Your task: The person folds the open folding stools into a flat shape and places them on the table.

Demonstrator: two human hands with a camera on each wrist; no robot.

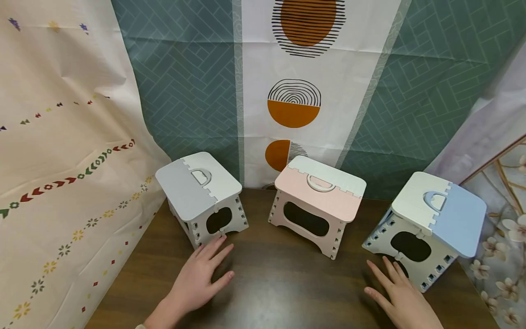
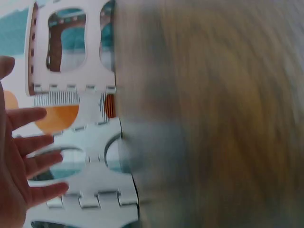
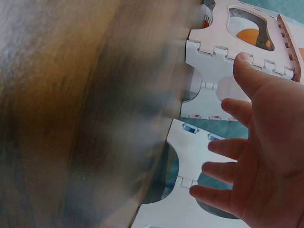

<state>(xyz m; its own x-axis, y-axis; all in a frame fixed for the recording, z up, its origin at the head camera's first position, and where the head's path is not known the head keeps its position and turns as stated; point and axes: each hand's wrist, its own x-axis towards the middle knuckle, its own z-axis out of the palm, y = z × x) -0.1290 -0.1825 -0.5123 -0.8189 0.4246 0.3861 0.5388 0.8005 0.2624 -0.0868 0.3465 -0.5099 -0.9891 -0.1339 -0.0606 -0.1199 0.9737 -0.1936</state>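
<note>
Left grip (image 1: 201, 278) and right grip (image 1: 402, 297) are reaching with fingers spread, pinching nothing; whether the left fingertips are touching a stool, I cannot tell. Three folding stools are standing open on the tabletop (image 1: 279, 288): the grey one (image 1: 191, 189) left of centre, the pink one (image 1: 318, 197) at centre, the blue one (image 1: 433, 214) at right. Handling one well probably means keeping fingers clear of the hinges and steadying both top halves evenly. The grey stool's long axis is running from upper left to lower right, its hinged end facing the left grip; the pink one's is sloping rightward and down, a long side facing the bottom; the blue one's is slanting from upper right to lower left.
</note>
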